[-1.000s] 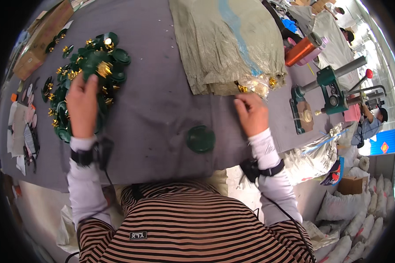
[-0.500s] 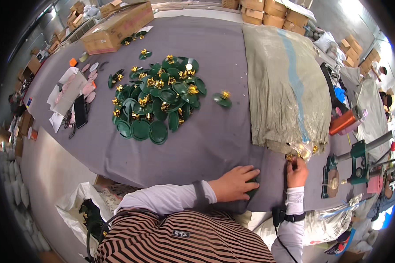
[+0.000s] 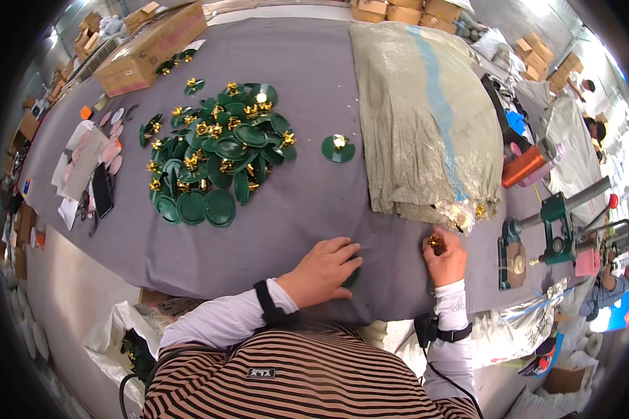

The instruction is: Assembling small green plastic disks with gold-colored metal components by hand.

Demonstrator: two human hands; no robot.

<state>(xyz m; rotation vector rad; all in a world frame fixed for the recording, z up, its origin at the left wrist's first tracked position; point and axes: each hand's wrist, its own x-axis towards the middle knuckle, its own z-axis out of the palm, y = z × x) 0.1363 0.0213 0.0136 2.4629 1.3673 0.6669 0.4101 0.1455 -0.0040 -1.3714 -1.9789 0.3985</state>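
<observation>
My left hand (image 3: 323,269) lies flat on a dark green disc (image 3: 352,277) at the near edge of the grey cloth table (image 3: 307,202), covering most of it. My right hand (image 3: 445,257) is closed around a small gold piece (image 3: 433,242) beside a clear bag of gold pieces (image 3: 461,215). A heap of green discs with gold centres (image 3: 217,157) lies to the far left. One single green disc with a gold centre (image 3: 338,147) sits apart in the middle.
A folded grey-green sack (image 3: 426,112) covers the right of the table. A green hand press (image 3: 555,227) and an orange cylinder (image 3: 528,165) stand at the right. A cardboard box (image 3: 150,45) and papers (image 3: 84,164) lie at the left. Other people work at the far right.
My left hand has settled further over the green disc near the table edge. My right hand stays by the bag with a gold piece in it. The view has shifted slightly.
</observation>
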